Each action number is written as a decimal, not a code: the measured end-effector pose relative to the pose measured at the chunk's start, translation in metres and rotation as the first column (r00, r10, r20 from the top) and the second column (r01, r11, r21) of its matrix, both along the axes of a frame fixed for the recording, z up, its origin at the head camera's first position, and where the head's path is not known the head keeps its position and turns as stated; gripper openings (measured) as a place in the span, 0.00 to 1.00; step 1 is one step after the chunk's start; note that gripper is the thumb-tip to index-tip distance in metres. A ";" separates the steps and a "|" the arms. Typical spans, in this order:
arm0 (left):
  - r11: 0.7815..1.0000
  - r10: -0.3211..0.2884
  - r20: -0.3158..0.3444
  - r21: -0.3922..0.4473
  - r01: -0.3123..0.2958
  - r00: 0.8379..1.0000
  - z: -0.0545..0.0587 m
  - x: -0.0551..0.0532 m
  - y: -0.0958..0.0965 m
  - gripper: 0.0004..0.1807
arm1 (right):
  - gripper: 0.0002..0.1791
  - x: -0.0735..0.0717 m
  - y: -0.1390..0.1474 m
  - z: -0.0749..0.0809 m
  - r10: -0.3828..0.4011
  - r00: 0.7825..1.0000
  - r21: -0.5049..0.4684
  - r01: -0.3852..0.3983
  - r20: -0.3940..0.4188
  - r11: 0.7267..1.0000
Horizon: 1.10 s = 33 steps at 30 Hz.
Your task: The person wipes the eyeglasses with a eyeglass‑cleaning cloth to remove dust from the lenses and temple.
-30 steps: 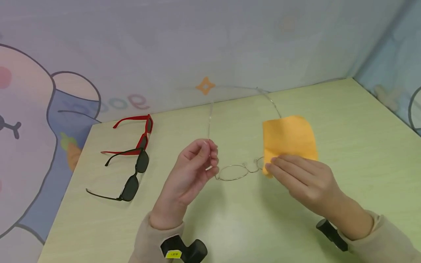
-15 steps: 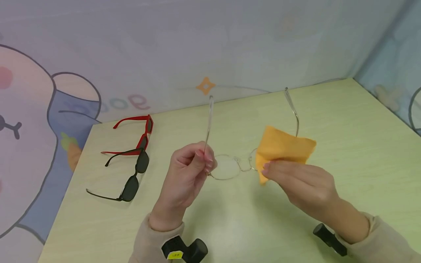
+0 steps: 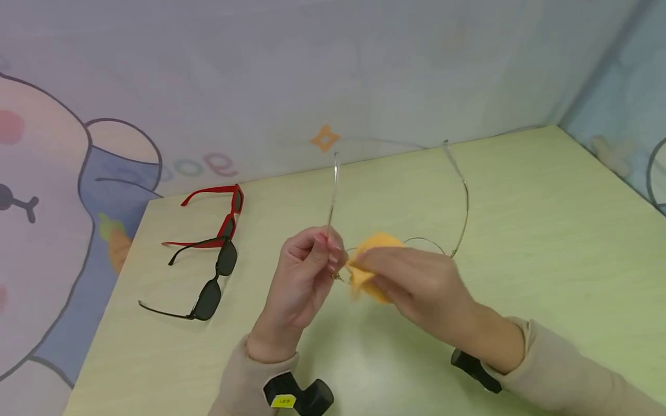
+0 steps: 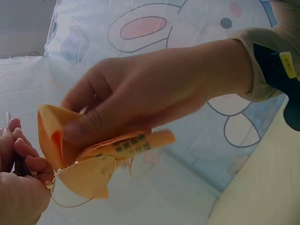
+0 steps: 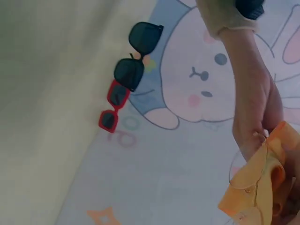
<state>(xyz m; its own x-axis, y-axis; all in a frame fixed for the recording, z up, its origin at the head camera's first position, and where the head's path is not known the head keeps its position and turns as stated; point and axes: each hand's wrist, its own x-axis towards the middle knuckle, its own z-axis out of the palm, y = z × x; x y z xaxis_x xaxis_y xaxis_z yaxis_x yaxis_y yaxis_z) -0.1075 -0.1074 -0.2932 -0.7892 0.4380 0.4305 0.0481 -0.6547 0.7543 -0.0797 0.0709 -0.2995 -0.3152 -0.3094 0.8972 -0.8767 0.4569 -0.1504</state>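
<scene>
Thin gold wire-rimmed eyeglasses (image 3: 466,211) are held up above the table, their temples pointing away from me. My left hand (image 3: 299,289) pinches one temple close to its hinge. My right hand (image 3: 434,283) grips a folded yellow-orange cloth (image 3: 382,239) at the lens nearer the left hand. In the left wrist view, the cloth (image 4: 48,133) shows through that lens (image 4: 86,174) and bears dark printed characters. Most of this lens is covered in the head view, while the other rim shows beyond the right hand.
On the left of the pale table (image 3: 546,231) lie black sunglasses (image 3: 208,297) and red-framed sunglasses (image 3: 227,225), one temple of the black pair crossing the red. A printed cartoon backdrop (image 3: 390,69) rises behind the table edge.
My right hand has moved left with the cloth, from the far lens to the lens beside my left hand. The right temple is now exposed to its hinge. The left hand keeps its pinch.
</scene>
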 end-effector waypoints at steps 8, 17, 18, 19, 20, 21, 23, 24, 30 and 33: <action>0.999 0.010 0.026 0.042 -0.011 1.000 -0.001 0.000 0.001 0.08 | 0.13 0.002 -0.006 -0.016 0.001 0.999 0.142 0.005 -0.042 0.990; 0.995 0.085 0.130 0.039 -0.090 0.988 -0.004 -0.002 0.003 0.07 | 0.11 0.003 -0.004 -0.018 0.054 0.986 0.208 -0.020 -0.159 0.978; 0.995 0.086 0.137 0.040 -0.092 0.987 -0.004 -0.002 0.003 0.07 | 0.11 0.003 -0.003 -0.017 0.057 0.986 0.215 -0.022 -0.159 0.976; 0.995 0.089 0.145 0.039 -0.096 0.985 -0.003 -0.001 0.004 0.07 | 0.11 0.004 -0.001 -0.017 0.061 0.986 0.221 -0.026 -0.155 0.975; 0.994 0.095 0.156 0.034 -0.102 0.983 -0.003 -0.001 0.004 0.07 | 0.11 0.004 0.001 -0.017 0.065 0.985 0.225 -0.028 -0.157 0.974; 0.994 0.098 0.164 0.030 -0.105 0.981 -0.002 -0.001 0.004 0.07 | 0.11 0.005 0.002 -0.016 0.071 0.985 0.228 -0.034 -0.158 0.973; 0.995 0.097 0.175 0.019 -0.102 0.980 -0.002 -0.001 0.004 0.07 | 0.11 0.006 0.004 -0.016 0.083 0.984 0.234 -0.044 -0.158 0.971; 0.996 0.089 0.169 0.014 -0.093 0.982 -0.002 0.000 0.004 0.07 | 0.12 0.007 0.004 -0.015 0.083 0.984 0.237 -0.043 -0.159 0.971; 0.999 0.032 0.036 -0.028 -0.031 0.999 0.000 0.002 0.000 0.08 | 0.12 0.008 0.000 -0.014 0.065 0.983 0.230 -0.024 -0.173 0.973; 0.999 0.007 0.021 -0.031 -0.007 1.000 0.000 0.002 0.000 0.08 | 0.12 0.007 -0.004 -0.014 0.069 0.978 0.228 -0.022 -0.199 0.973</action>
<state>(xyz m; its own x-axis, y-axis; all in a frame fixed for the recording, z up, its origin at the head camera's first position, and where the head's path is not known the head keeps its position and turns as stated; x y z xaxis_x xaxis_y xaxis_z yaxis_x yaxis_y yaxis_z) -0.1051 -0.1074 -0.2930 -0.8012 0.4453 0.3997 0.0363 -0.6305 0.7753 -0.0731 0.0667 -0.3132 -0.1133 -0.5192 0.8471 -0.8985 0.4175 0.1356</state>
